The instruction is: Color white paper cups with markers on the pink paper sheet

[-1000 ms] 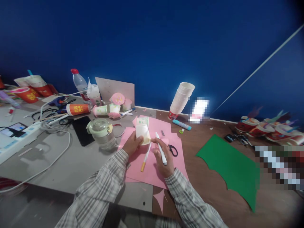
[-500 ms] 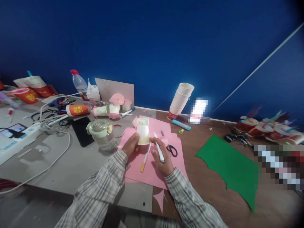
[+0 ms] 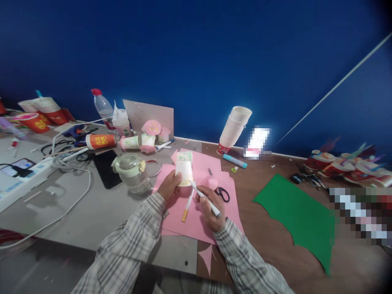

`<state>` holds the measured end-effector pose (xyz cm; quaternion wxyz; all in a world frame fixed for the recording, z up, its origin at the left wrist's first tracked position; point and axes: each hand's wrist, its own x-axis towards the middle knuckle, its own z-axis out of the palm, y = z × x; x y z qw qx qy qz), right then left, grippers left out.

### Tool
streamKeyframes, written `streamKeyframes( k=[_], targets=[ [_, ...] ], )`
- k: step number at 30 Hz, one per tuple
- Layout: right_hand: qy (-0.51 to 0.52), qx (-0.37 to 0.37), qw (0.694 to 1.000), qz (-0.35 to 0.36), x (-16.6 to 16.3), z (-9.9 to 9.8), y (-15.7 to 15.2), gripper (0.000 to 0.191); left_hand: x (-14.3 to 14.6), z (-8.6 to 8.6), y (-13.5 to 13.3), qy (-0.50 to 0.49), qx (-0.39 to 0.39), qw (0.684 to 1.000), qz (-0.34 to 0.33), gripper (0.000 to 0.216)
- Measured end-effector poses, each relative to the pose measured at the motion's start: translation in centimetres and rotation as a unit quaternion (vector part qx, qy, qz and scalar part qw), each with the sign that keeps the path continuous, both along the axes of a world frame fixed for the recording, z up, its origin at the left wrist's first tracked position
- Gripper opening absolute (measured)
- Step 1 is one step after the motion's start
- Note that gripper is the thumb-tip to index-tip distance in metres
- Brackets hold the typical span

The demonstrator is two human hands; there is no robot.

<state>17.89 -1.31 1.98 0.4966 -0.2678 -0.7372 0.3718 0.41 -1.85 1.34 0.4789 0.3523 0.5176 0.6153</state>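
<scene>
My left hand [image 3: 170,184] is closed on a white paper cup [image 3: 183,171], which it holds on its side above pink paper [image 3: 174,212]. Between the fingers of my right hand [image 3: 211,206] is a white marker pen [image 3: 208,201], its tip at or close to the cup's lower right rim. Whether the tip touches cannot be made out. Below the cup lies a white and yellow marker [image 3: 186,208] on the paper. Black-handled scissors [image 3: 223,194] rest beside my right hand. Another cup with green marks [image 3: 185,156] is just beyond the held one.
A glass jar with a lid [image 3: 131,173] stands left of the paper, near a black phone [image 3: 108,168]. Stacked paper cups [image 3: 234,128] lean at the wall, behind a light blue marker [image 3: 234,161]. Green paper [image 3: 297,216] lies right. Cables and a power strip [image 3: 27,179] occupy the left.
My right hand has turned the marker pen from upright in the fingers to a writing grip, bringing its tip to the cup's rim. My left hand keeps the cup nearly in place.
</scene>
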Motion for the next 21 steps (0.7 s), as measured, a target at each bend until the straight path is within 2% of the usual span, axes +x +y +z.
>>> streamKeyframes(
  k=[5, 15, 21],
  targets=[
    [-0.015, -0.017, 0.999, -0.029, -0.1, -0.63, 0.12, 0.023, -0.09, -0.16, 0.13, 0.007, 0.004, 1.0, 0.002, 0.043],
    [-0.032, 0.008, 0.999, -0.01, -0.08, -0.34, 0.01, 0.022, -0.28, -0.28, 0.19, 0.02, 0.001, 1.0, -0.003, 0.042],
    [-0.021, -0.002, 0.999, -0.032, -0.15, -0.58, 0.07, 0.022, -0.17, -0.1, 0.18, 0.025, -0.003, 1.0, -0.001, 0.044]
  ],
)
